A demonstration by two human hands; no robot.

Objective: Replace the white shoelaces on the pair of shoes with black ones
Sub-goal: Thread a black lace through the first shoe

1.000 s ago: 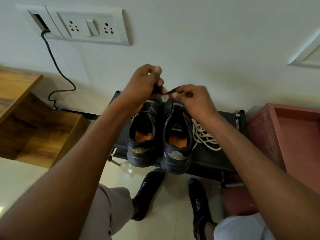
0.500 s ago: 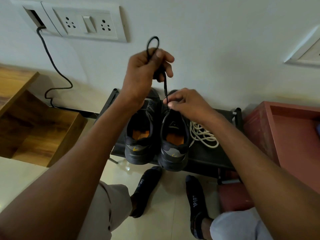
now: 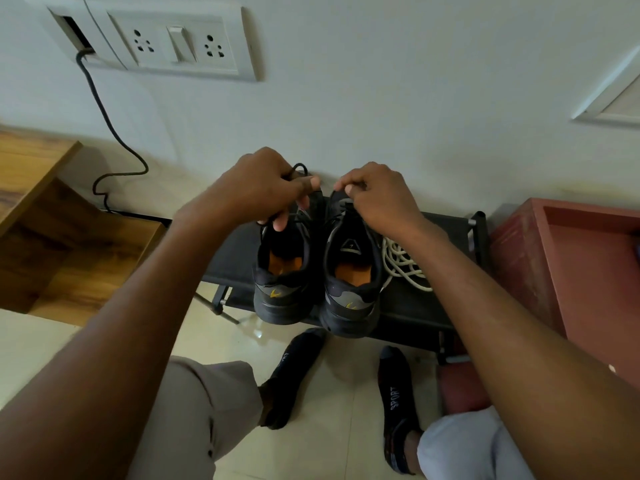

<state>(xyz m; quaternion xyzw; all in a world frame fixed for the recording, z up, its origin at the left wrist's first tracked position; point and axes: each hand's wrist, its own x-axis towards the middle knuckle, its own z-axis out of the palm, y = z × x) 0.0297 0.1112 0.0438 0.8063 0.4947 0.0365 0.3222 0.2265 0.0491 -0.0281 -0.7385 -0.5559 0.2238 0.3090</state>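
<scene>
Left hand grips a looped black lace, right hand pinches something at the right shoe tongue. Both shoes sit on the black surface, white laces dumped beside. I'd keep both ends even and snug each eyelet.

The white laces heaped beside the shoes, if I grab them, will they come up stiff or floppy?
Probably floppy: the white laces lie in loose, tangled loops on the black rack. Likely light, and a loop may snag on the right shoe they touch.
</scene>
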